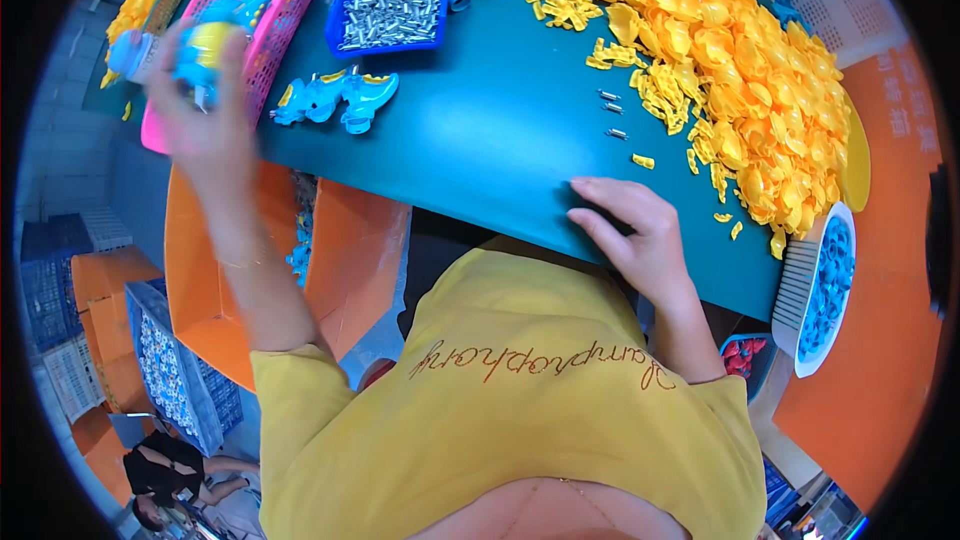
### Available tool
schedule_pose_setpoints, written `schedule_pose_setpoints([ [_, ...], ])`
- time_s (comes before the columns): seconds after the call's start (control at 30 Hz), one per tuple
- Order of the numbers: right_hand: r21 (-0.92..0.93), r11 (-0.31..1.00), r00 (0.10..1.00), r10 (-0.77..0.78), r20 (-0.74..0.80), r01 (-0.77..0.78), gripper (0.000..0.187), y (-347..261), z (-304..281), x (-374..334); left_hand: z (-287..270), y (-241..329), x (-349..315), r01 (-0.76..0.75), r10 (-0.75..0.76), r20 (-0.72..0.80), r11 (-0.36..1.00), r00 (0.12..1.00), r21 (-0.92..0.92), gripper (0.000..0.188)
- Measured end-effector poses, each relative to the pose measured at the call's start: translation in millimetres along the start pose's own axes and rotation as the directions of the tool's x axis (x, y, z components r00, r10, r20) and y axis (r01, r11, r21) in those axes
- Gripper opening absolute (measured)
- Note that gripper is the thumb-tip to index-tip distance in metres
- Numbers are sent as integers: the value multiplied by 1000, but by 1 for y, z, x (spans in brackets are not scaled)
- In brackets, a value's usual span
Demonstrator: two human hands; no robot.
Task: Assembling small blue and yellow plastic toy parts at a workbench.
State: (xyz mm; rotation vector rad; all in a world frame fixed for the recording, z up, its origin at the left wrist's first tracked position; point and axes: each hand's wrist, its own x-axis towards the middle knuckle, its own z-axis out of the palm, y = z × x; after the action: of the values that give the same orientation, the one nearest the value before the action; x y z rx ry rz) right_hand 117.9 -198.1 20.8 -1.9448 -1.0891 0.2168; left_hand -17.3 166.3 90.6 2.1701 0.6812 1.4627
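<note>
At the far left, my left hand (205, 125) is raised by the pink basket. Its fingers are closed round a blue and yellow plastic toy (207, 45), smeared by motion, so its exact kind is unclear. My right hand (640, 225) rests at the near edge of the green table (450, 140), thumb and forefinger apart, holding nothing. Between the hands, toward the left, lie blue toy body halves (335, 100) with yellow inside. The pink basket (265, 50) holds more blue and yellow pieces.
Behind the toy halves stands a blue tray (442, 40) of small metal pins. Yellow plastic shells (740, 80) are heaped at the right. A white basket (790, 290) of blue parts sits at the right edge. An orange box (350, 270) stands below the table's left edge.
</note>
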Motion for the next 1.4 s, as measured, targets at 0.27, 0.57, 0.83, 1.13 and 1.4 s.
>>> schedule_pose_setpoints([
  [0.27, -79, 958, 927, 242, -287, -275, 15, 20, -39, -4, -58, -118, 72, -333, 240, 238, 531, 941, 779, 58],
  [0.57, -265, 869, 845, 263, -466, -417, 17, 37, -71, -14, -16, 18, -32, -634, 267, 777, 744, 570, 209, 36],
  [0.83, -715, 585, 906, 84, -415, -382, 20, 59, -96, 8, -2, 6, -62, -617, 225, 768, 741, 600, 265, 22],
  [1.13, -595, 780, 838, -184, -514, -194, 13, 44, -87, 9, 31, 70, -122, -475, 420, 710, 869, 566, -136, 25],
  [1.4, -266, 962, 992, -32, 125, 64, 16, 4, -29, -4, 44, 77, -126, -32, 245, 714, 954, 655, -298, 66],
])
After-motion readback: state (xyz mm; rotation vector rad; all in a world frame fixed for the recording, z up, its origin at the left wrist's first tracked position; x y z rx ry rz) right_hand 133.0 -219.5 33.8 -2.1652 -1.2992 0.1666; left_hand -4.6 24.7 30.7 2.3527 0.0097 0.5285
